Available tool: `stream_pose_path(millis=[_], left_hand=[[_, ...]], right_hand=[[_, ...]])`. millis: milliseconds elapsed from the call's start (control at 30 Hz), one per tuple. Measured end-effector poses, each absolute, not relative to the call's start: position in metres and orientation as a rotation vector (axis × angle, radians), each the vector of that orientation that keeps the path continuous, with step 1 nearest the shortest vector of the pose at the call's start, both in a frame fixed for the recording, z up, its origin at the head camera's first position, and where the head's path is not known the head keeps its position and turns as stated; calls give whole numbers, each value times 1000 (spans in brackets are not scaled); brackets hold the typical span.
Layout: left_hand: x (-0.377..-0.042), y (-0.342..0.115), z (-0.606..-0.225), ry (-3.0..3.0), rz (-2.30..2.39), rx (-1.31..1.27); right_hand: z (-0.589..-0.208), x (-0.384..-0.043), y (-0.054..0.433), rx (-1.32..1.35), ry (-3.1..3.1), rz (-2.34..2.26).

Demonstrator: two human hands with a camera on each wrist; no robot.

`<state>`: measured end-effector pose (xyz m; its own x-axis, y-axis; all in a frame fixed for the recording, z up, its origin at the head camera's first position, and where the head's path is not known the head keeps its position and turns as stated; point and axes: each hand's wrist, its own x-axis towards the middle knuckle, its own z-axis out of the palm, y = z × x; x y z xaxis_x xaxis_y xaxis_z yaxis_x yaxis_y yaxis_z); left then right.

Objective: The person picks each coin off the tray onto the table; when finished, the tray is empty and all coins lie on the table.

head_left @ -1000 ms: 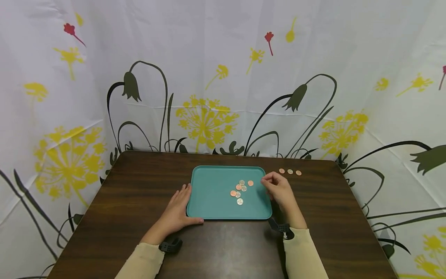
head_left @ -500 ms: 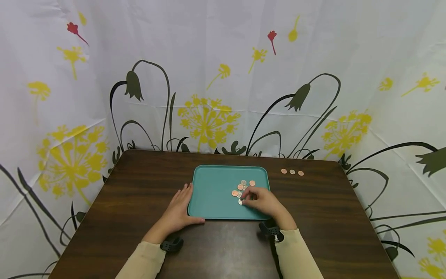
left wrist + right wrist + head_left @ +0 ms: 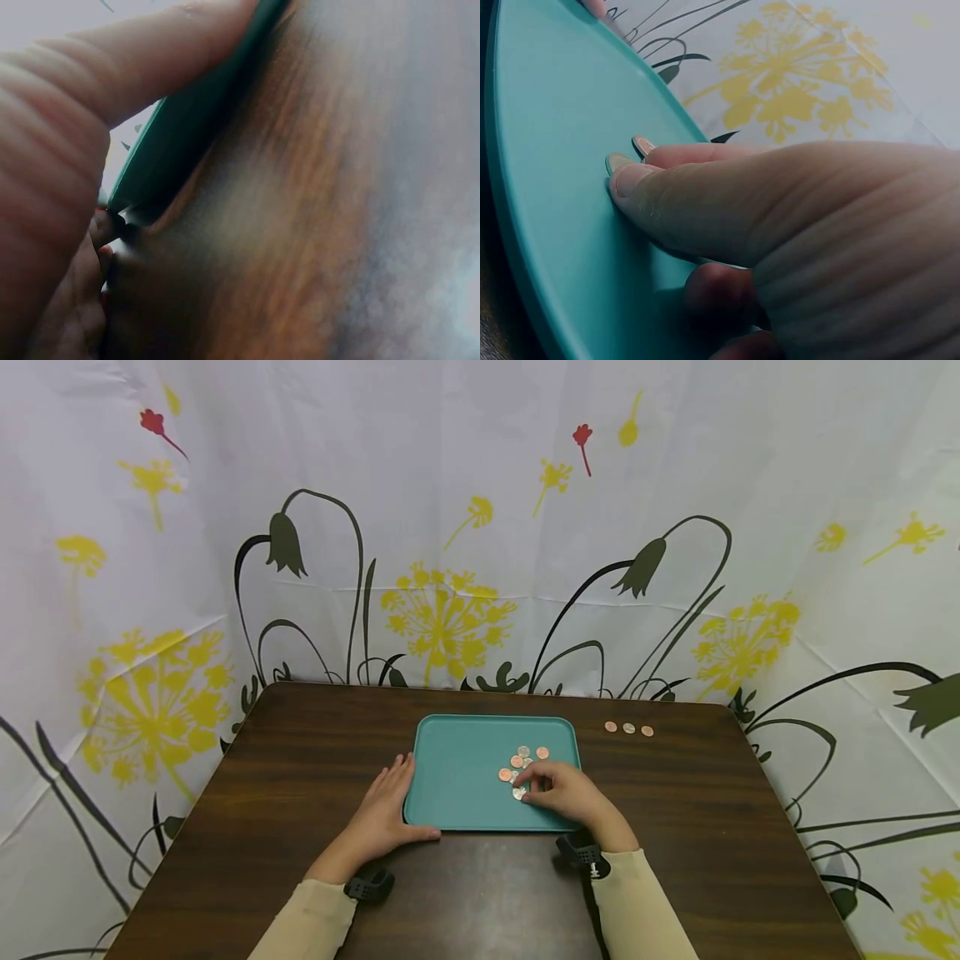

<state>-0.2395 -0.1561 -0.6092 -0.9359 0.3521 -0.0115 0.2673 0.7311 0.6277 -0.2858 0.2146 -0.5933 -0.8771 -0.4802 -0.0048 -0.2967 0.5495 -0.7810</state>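
A teal tray (image 3: 457, 777) lies on the table with several copper and silver coins on its right half. My left hand (image 3: 378, 814) rests at its near left corner, fingers spread along the left side and thumb along the front edge. My right hand (image 3: 566, 793) reaches over the tray, thumb and index finger at opposite edges of the silver coin (image 3: 518, 793) nearest the front. In the right wrist view, the thumb tip meets a coin (image 3: 617, 161) on the tray. Close beyond, a copper coin (image 3: 505, 775) and a partly covered silver coin lie near the index finger.
Two copper coins and a silver coin (image 3: 629, 728) stand in a row on the dark wooden table (image 3: 675, 818), right of the tray. A white curtain (image 3: 480, 460) with printed flowers hangs behind the table's back edge.
My right hand has come from the tray's right edge leftward and down onto the front silver coin; over the last half second it barely moves. The left hand stays put.
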Motion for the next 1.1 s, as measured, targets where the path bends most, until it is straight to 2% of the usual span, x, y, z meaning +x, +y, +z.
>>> stream_pose_path(millis=[600,1100], left_hand=[[-239,-156,-610,2792,996,498],[-238,-156,-609,2790,1015,508]], right_hand=[[-588,-283,217,-679,2528,-1239],[-598,-288,225,-555,2448,-1545]])
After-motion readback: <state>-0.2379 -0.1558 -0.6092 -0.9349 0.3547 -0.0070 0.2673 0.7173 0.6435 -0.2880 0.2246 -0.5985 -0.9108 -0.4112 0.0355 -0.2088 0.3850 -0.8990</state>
